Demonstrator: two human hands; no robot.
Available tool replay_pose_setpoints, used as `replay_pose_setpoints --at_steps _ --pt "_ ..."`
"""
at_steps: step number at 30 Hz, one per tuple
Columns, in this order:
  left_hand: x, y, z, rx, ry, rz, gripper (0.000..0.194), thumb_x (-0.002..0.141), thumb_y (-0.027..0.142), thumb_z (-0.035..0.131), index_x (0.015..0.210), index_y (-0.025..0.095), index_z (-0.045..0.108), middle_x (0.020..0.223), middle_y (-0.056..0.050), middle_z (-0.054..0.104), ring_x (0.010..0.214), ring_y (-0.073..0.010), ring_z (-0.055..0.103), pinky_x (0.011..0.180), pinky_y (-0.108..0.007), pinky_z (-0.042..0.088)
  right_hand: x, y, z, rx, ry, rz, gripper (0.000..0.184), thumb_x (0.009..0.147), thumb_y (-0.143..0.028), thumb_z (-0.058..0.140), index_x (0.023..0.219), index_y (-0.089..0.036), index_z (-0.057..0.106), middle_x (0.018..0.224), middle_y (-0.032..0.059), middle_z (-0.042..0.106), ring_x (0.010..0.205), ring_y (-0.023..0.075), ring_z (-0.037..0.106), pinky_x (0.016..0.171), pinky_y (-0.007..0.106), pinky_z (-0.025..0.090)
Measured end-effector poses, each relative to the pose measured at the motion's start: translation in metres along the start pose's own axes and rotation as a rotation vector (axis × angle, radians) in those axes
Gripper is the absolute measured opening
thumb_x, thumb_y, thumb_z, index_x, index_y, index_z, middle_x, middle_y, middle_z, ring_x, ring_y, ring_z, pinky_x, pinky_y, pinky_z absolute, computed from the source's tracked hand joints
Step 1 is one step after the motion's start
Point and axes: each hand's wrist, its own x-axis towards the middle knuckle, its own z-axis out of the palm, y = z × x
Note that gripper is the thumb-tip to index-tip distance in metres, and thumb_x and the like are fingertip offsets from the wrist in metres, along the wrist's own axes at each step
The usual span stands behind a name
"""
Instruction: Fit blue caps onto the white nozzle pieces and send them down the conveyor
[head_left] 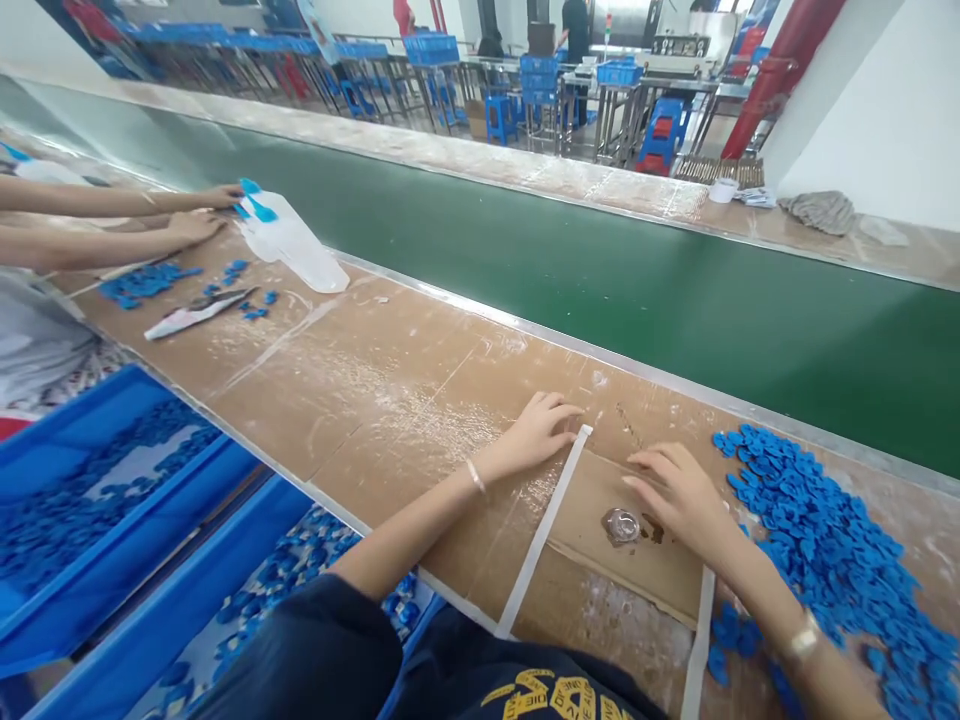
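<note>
Left hand (536, 432): half open, empty, by tape (544, 532) end
Right hand (681, 500): half open, empty, near disc (622, 526)
Tape near hands: 2 strips
Disc: 1, clear
Blue pieces (817, 520): heaped, uncountable

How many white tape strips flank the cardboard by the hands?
2: one strip beside the left hand, another strip running toward the right forearm, which may hide more.

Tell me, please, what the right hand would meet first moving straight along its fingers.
Likely the white tape strip, near its far end, then the left hand; height is unclear.
</note>
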Motion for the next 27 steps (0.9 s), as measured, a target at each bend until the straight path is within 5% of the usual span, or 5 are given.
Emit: replay_pose_setpoints --at_steps 5,13,18,22,27 --pt "0.032 -0.015 0.018 -0.005 -0.119 0.141 0.009 0.084 0.017 0.070 0.092 0.018 0.070 0.103 -0.007 0.063 0.103 -0.0234 0.057 0.096 -0.038 0.048 0.040 0.001 0.027 -0.108 -0.185 0.092 0.022 0.083 -0.035 0.076 0.077 -0.020 0.061 0.083 0.0030 0.067 0.083 0.0202 0.063 0.071 0.030 0.049" --pt "0.027 -0.028 0.025 -0.013 -0.099 0.231 0.016 0.095 0.018 0.051 0.098 0.016 0.066 0.101 -0.010 0.062 0.099 -0.0214 0.059 0.092 -0.035 0.049 0.053 -0.010 0.034 -0.296 -0.313 0.138 0.021 0.087 -0.037 0.071 0.084 -0.017 0.063 0.090 0.0102 0.069 0.094 0.0273 0.063 0.076 0.034 0.043" --pt "0.029 -0.019 0.020 0.025 -0.076 0.251 0.021 0.097 0.020 0.044 0.089 0.016 0.064 0.094 -0.009 0.062 0.093 -0.0219 0.057 0.088 -0.036 0.049 0.055 -0.014 0.034 -0.358 -0.338 0.154 0.023 0.089 -0.038 0.069 0.090 -0.016 0.064 0.094 0.0130 0.070 0.096 0.0273 0.064 0.077 0.034 0.042" --pt "0.010 0.003 0.002 0.057 -0.071 0.260 0.024 0.099 0.021 0.040 0.087 0.017 0.060 0.087 -0.007 0.061 0.088 -0.0214 0.055 0.084 -0.036 0.048 0.059 -0.017 0.034 -0.383 -0.361 0.162 0.025 0.089 -0.039 0.069 0.092 -0.014 0.066 0.095 0.0160 0.071 0.097 0.0278 0.064 0.079 0.035 0.042" --pt "-0.044 0.023 -0.026 0.075 -0.069 0.260 0.025 0.100 0.016 0.037 0.087 0.017 0.058 0.085 -0.006 0.061 0.080 -0.0189 0.055 0.075 -0.033 0.048 0.062 -0.020 0.032 -0.386 -0.394 0.161 0.023 0.090 -0.037 0.068 0.091 -0.013 0.068 0.095 0.0162 0.072 0.098 0.0282 0.064 0.079 0.035 0.041"
